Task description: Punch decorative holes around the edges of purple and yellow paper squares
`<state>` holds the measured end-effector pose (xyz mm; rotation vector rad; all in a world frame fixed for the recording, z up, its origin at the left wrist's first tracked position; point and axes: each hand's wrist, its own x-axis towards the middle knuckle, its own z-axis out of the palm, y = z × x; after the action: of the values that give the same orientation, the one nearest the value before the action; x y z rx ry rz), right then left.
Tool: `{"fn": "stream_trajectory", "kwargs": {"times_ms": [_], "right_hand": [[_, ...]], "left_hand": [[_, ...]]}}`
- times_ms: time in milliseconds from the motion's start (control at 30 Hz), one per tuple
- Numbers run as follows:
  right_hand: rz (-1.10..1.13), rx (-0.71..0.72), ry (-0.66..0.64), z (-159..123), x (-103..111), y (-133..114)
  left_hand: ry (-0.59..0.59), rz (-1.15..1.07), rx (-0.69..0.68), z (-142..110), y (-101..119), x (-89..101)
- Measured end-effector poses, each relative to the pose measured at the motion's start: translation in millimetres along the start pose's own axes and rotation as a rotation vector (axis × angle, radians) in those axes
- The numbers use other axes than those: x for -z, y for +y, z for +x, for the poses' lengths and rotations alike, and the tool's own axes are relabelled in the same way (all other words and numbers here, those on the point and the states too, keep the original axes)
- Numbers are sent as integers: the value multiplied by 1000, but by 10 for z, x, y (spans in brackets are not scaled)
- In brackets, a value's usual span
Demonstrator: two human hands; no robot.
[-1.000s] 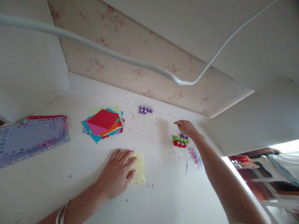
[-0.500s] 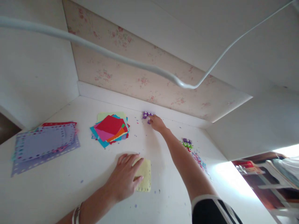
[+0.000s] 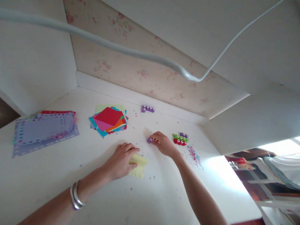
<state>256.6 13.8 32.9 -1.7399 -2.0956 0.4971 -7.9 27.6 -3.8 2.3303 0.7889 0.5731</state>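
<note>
My right hand (image 3: 162, 143) holds a small purple craft punch (image 3: 149, 140) between thumb and fingers, over the middle of the white table. My left hand (image 3: 124, 158) is closed on a pale yellow sheet of paper (image 3: 140, 165), thumb against its near part and fingers over the far part. The sheet is bent up a little, and small holes run along its near edge. The two hands are apart, with the punch just beyond the paper's right corner. At the back stands a group of purple punches (image 3: 148, 108).
Red, green and purple punches (image 3: 181, 139) are grouped on the right, beside a pile of confetti (image 3: 194, 154). Coloured paper (image 3: 109, 120) is stacked at back left. Hole-edged lilac sheets (image 3: 44, 129) lie at far left. A white cable (image 3: 140, 56) hangs across the view.
My right hand has come back from the rear group toward me with one purple punch. My left hand has gone from lying on the yellow paper to gripping it and bending it up.
</note>
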Motion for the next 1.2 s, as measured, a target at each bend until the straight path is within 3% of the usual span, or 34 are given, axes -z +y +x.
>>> {"fn": "stream_trajectory", "kwargs": {"times_ms": [200, 300, 433, 767, 1200], "right_hand": [[588, -236, 294, -501, -426, -143], [705, -289, 384, -579, -566, -140], [718, -306, 422, -587, -575, -198], [723, -252, 406, -617, -579, -259], [710, -177, 434, -605, -635, -242]], "left_hand": [[109, -290, 58, 70, 4, -37], [132, -394, 171, 98, -3, -43], [99, -413, 258, 109, 8, -10], [70, -365, 312, 127, 25, -3], [17, -503, 389, 146, 90, 60]]}}
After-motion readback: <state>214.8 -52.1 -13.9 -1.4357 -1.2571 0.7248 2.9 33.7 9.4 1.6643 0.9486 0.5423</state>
